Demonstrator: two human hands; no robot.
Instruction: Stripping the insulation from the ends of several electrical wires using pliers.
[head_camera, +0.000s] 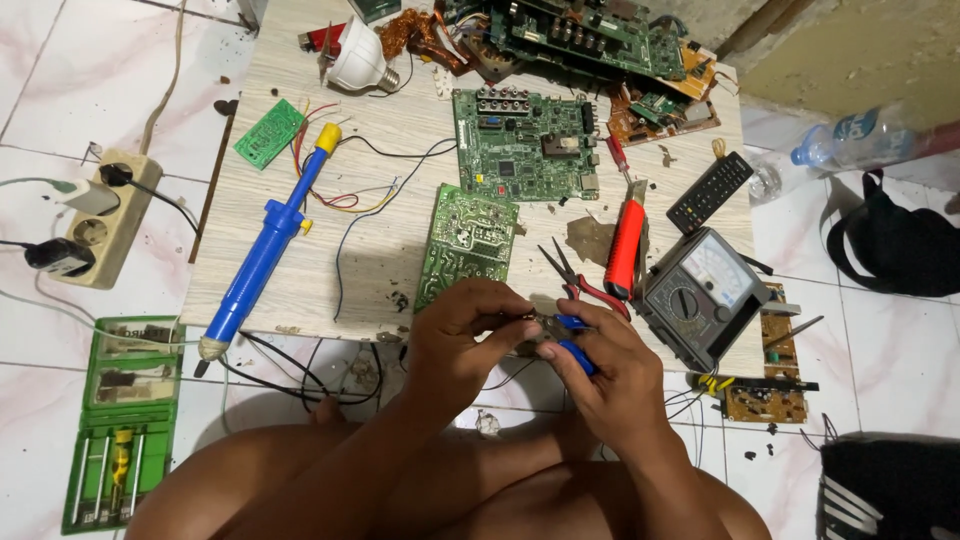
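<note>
My left hand (462, 330) is closed around a small dark part at the near edge of the low wooden table (300, 280). My right hand (610, 375) grips blue-handled pliers (572, 340), whose tip meets the small part between both hands. Just beyond my left hand lies a green circuit board (465, 240). Red-handled pliers (580, 280) lie right behind my right hand.
On the table are a blue desoldering pump (262, 250), a larger green board (525, 145), a red utility knife (625, 245), a black remote (710, 190), an analog multimeter (700, 290), a white bulb (355, 60) and stacked boards. A power strip (100, 220) and green tool case (120, 420) sit on the floor at left.
</note>
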